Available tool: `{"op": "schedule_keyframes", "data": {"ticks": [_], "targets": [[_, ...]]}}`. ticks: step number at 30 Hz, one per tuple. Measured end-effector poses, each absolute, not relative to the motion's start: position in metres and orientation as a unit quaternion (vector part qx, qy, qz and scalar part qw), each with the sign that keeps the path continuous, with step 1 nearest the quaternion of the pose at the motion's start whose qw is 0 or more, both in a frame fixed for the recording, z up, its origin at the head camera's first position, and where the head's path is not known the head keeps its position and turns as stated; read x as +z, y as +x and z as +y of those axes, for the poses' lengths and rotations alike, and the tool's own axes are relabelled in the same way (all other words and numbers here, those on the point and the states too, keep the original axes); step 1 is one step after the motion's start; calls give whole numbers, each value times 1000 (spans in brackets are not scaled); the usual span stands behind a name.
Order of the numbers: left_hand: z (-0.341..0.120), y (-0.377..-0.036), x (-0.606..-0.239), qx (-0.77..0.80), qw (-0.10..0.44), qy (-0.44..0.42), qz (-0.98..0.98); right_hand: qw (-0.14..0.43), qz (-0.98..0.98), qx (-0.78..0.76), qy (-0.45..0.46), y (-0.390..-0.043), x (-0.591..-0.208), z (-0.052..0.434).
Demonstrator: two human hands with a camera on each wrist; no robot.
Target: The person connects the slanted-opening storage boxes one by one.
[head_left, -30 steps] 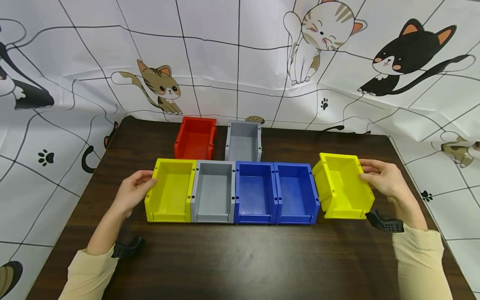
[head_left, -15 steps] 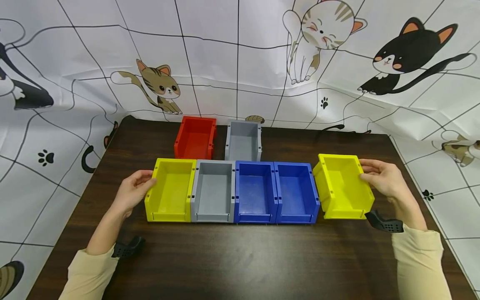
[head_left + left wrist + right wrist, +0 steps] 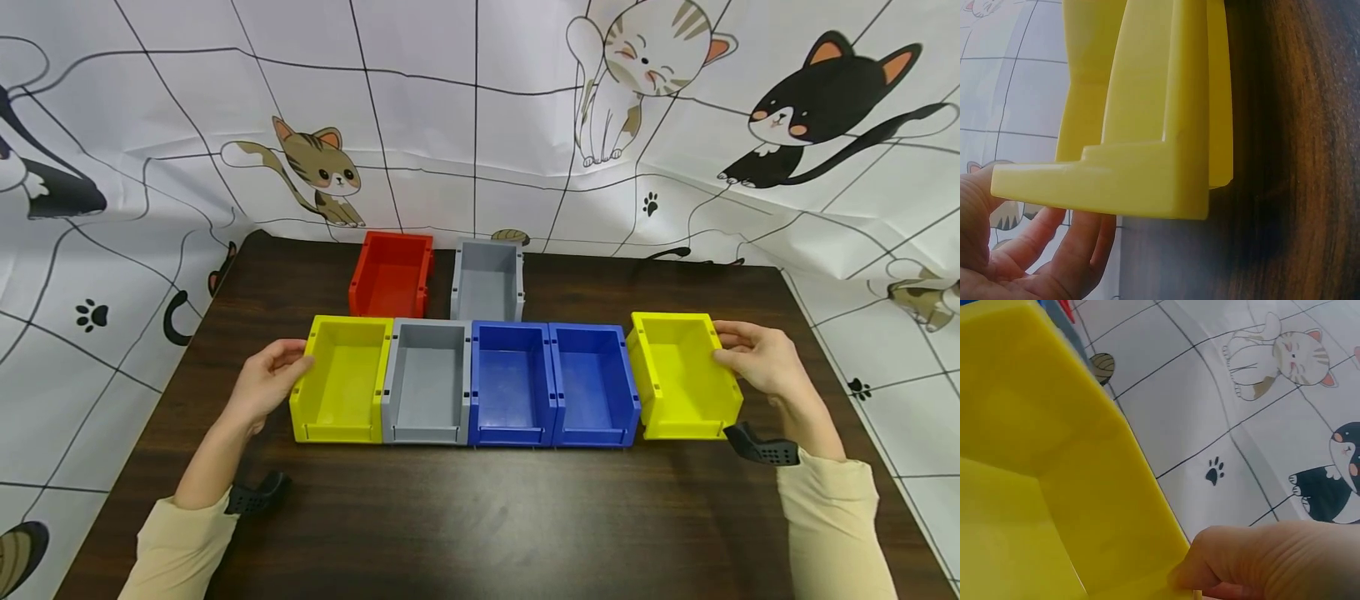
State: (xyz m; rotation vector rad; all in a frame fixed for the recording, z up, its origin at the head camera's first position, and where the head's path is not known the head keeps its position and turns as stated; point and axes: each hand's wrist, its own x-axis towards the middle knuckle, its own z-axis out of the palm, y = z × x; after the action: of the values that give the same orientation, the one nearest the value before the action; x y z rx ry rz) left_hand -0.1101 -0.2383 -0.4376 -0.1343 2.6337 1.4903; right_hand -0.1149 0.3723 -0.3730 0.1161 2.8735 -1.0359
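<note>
Your right hand (image 3: 757, 360) is gripping the right-end yellow bin (image 3: 684, 377) by its outer wall, thumb curled over the rim, at about 3 o'clock on the dark wooden table (image 3: 480, 517). That bin is sitting just beside the right blue bin (image 3: 592, 385), slightly tilted against it. Your left hand (image 3: 264, 385) is holding the left-end yellow bin (image 3: 341, 381) at 9 o'clock, fingers bent around its outer side. Between them, the gray bin (image 3: 427, 383) and the left blue bin (image 3: 510, 383) are standing touching in a row. Behind, at 12 o'clock, a red bin (image 3: 392, 277) and a second gray bin (image 3: 487, 282) are waiting near the cat-print backdrop (image 3: 480, 125).
</note>
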Motion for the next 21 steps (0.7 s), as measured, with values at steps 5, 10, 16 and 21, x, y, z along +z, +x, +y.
{"op": "schedule_keyframes", "data": {"ticks": [5,10,16,21], "targets": [[-238,-110,-438,491,56,-44,868,47,936,-348,39,-114,-365,376],[-239,-111,-438,492,65,-49,867,46,934,-354,36,-111,-362,377],[-239,-111,-437,491,60,-45,868,43,933,-357,35,-109,-364,375],[-238,-109,-436,496,63,-40,865,44,933,-355,31,-110,-367,374]]}}
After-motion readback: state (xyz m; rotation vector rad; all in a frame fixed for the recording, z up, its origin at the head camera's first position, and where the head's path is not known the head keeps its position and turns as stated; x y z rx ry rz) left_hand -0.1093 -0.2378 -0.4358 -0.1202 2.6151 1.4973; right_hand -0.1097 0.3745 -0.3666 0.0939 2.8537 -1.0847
